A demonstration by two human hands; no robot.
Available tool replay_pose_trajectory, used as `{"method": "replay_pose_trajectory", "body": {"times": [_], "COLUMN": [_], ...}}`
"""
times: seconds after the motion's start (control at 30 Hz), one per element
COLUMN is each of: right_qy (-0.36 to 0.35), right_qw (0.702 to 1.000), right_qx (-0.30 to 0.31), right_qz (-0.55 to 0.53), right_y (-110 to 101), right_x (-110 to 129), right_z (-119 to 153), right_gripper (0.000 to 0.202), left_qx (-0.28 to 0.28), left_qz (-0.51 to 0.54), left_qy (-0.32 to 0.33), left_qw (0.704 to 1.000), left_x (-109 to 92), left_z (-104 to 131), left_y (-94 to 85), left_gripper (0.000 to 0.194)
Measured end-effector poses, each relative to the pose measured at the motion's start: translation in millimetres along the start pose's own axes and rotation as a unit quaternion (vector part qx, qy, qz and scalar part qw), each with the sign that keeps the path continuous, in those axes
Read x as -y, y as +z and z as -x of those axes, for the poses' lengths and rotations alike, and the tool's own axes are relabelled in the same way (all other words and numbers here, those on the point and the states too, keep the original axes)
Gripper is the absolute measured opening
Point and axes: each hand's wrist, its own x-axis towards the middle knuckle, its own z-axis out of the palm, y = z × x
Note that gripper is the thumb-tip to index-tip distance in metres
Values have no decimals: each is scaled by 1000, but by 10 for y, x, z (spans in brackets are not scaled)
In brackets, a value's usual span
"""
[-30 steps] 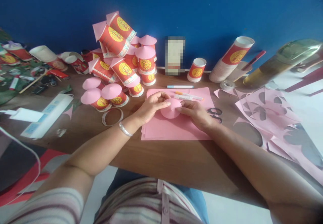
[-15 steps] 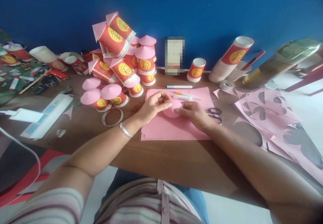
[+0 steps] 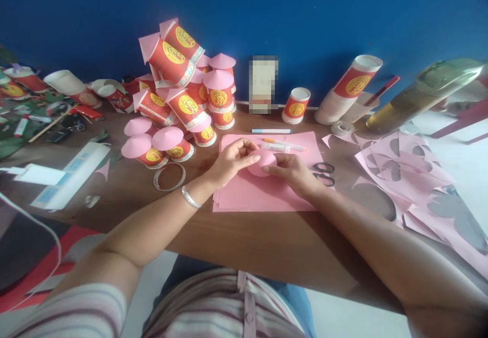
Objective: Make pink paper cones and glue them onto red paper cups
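Between my hands is a pink paper cone (image 3: 262, 167), low and round-edged. My left hand (image 3: 236, 161) pinches its left side with thumb and fingers. On the right side my right hand (image 3: 292, 170) grips its edge, thumb on top. Both hands are over a stack of pink paper sheets (image 3: 267, 198) on the table. White markers with orange ends (image 3: 280, 146) lie on the sheets just beyond the cone. The black handles of scissors (image 3: 324, 167) show beside my right hand; the blades are hidden.
Red paper cups with pink cone tops (image 3: 219, 96) are piled at the back left. A lone red cup (image 3: 296, 106), a leaning cup stack (image 3: 345, 91) and a tape roll (image 3: 343, 127) stand right. Pink paper scraps (image 3: 412, 175) cover the right; a power strip (image 3: 72, 175) lies left.
Almost nothing differs. My right fingers have shifted very slightly at the cone's edge; both hands keep their hold in the same place.
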Motion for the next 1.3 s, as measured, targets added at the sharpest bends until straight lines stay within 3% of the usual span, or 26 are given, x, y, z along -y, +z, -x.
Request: {"method": "replay_pose_trajectory", "body": {"times": [0.17,0.47,0.67,0.9,1.1,1.3], "right_qy": [1,-10,-24,-26,-40,-33], "right_qw": [1000,996,991,995,994,997], "right_qx": [-9,38,-39,-74,-49,-48], "right_qz": [10,-79,-125,-68,-86,-48], "right_y": [-8,-24,-93,-78,-88,-86], "right_x": [11,-22,-133,-39,-148,-94], "right_z": [12,-3,-46,-26,-43,-34], "right_gripper": [57,40,36,39,46,46], "left_qx": [-1,-6,-18,-16,-46,-29], "left_qz": [-3,66,89,103,130,189], "left_qy": [1,-12,-15,-22,-13,-35], "left_qw": [1000,998,996,994,990,981], "left_x": [2,15,9,56,87,62], "left_z": [-5,-20,-38,-49,-62,-61], "left_y": [4,-17,-29,-49,-47,-15], "left_gripper": [32,32,33,34,33,31]}}
